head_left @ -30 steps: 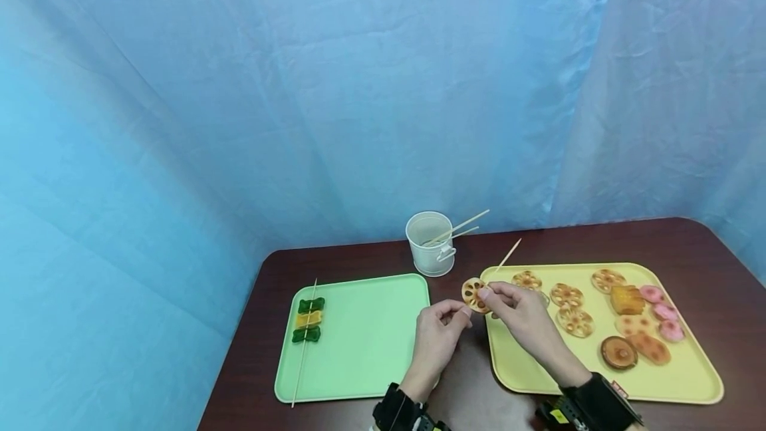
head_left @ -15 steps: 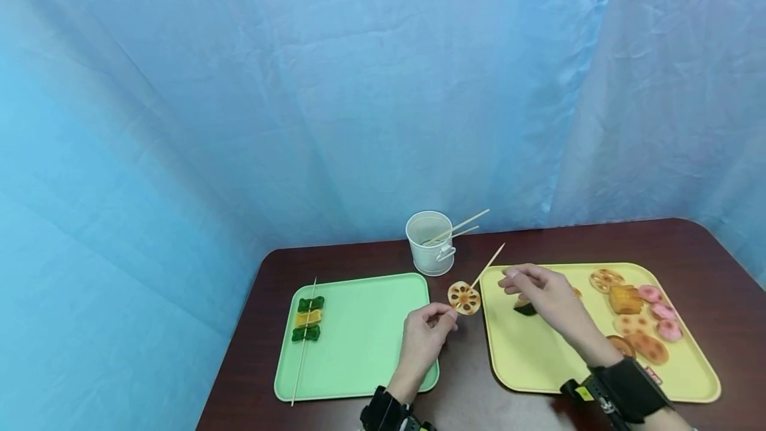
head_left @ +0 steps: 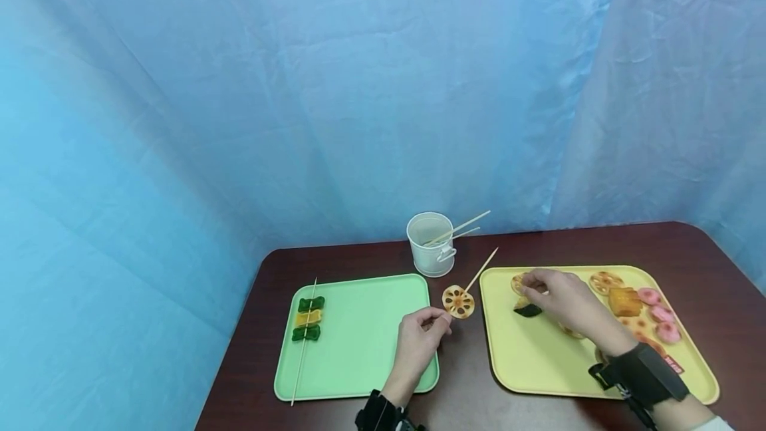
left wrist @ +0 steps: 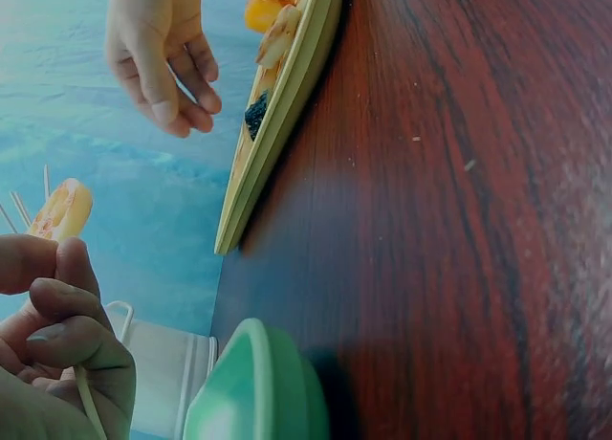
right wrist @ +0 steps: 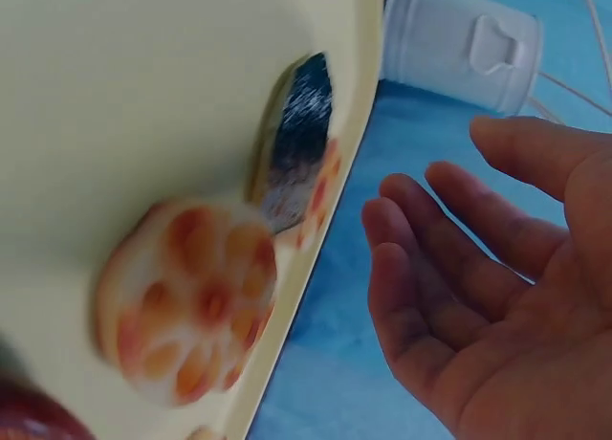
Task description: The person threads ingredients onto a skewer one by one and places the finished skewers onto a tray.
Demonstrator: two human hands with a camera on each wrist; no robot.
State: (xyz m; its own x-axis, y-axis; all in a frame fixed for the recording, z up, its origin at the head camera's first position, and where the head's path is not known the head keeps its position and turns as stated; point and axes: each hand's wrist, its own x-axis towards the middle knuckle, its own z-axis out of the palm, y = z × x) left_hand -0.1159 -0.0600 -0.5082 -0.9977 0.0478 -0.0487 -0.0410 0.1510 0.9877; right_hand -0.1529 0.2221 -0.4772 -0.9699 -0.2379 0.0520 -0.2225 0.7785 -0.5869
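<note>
In the head view my left hand (head_left: 415,341) pinches a wooden skewer (head_left: 481,270) that carries a lotus root slice (head_left: 458,302) just above the fingertips. The skewer's lower end runs through the curled fingers in the left wrist view. Over the left part of the yellow tray (head_left: 520,371) hovers my right hand (head_left: 565,301), its fingers loosely bent and holding nothing in the right wrist view. Below it lie a dark-skinned yellow piece (head_left: 528,310) and another lotus root slice (right wrist: 191,301). The hand partly covers a further lotus slice (head_left: 518,283).
A white bucket (head_left: 432,255) with several skewers stands behind the trays. On the green tray (head_left: 371,351) at left lies a loaded skewer (head_left: 308,319) with green and yellow pieces. Pink rings (head_left: 661,313) and a yellow block (head_left: 625,301) sit on the yellow tray's right side.
My right hand has let go of the lotus slice and moved right over the yellow tray. The left hand has drawn the skewer and slice slightly leftward.
</note>
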